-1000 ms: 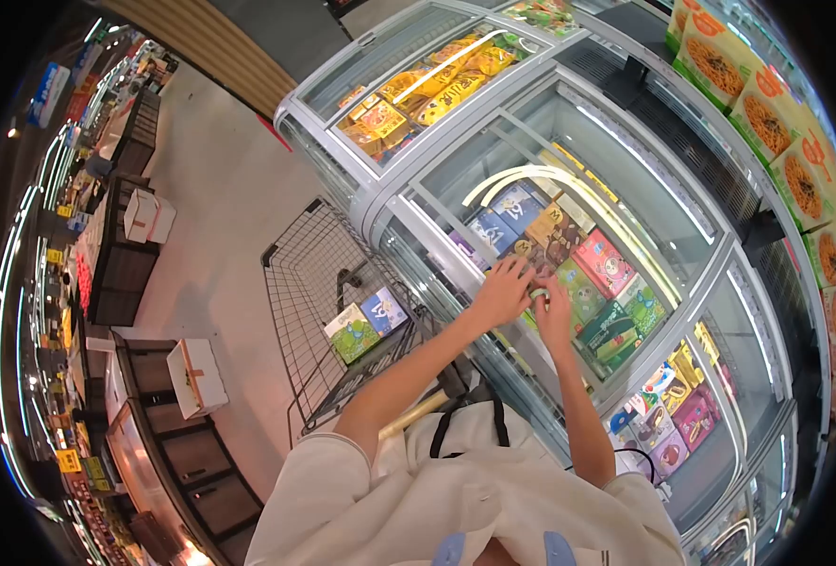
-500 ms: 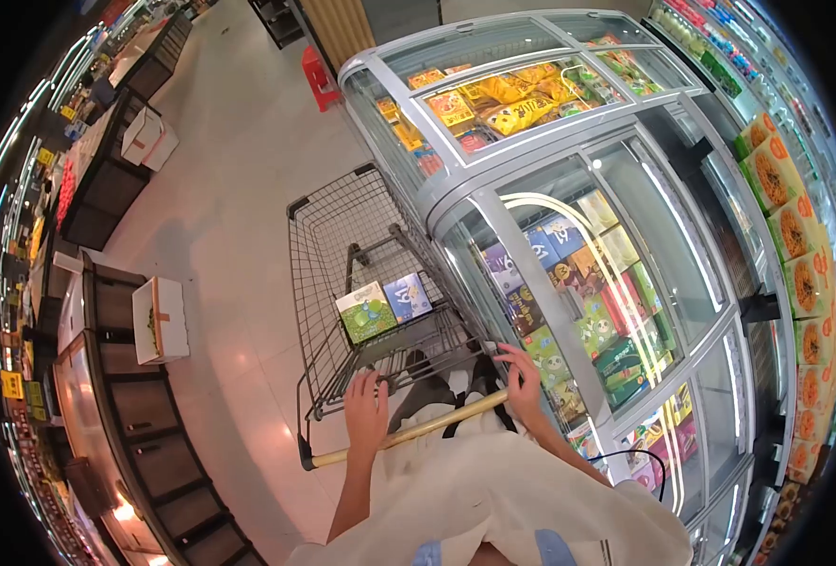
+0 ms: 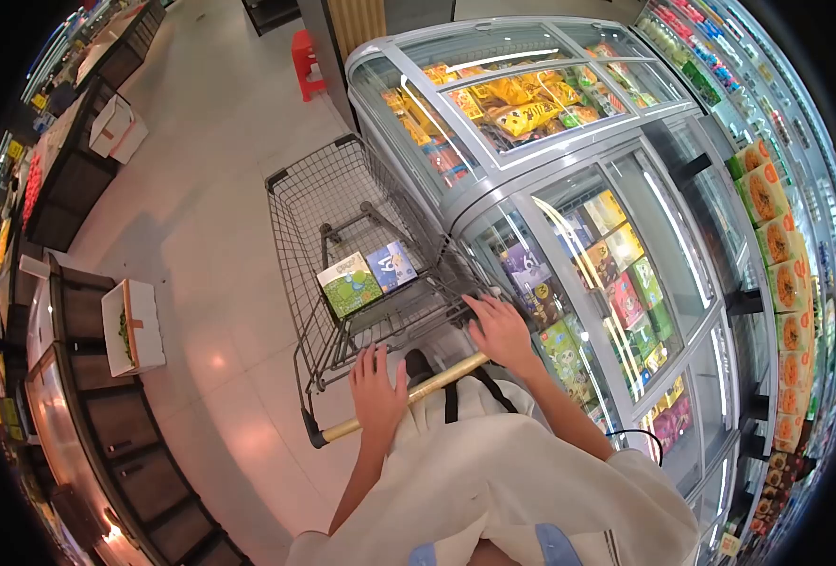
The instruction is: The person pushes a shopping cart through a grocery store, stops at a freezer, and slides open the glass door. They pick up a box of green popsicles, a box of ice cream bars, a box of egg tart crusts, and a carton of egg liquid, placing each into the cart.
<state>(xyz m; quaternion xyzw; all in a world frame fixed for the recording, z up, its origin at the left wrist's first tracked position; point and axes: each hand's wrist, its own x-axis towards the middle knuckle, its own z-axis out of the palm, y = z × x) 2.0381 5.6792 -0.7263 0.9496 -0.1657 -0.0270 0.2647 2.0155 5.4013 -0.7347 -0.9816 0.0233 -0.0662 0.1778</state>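
Viewpoint: one head-worn camera, no second view to share with.
Facing: forward and steeply down (fisheye, edges bent).
Nearness: close above both hands on the cart handle (image 3: 409, 398).
Layout: freezer (image 3: 569, 179) at 2 o'clock, floor (image 3: 201, 217) at 10.

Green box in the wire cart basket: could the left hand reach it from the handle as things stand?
Probably yes. The left hand rests on the wooden cart handle; the green cardboard box lies in the open-topped wire shopping cart ahead, nothing covering it.
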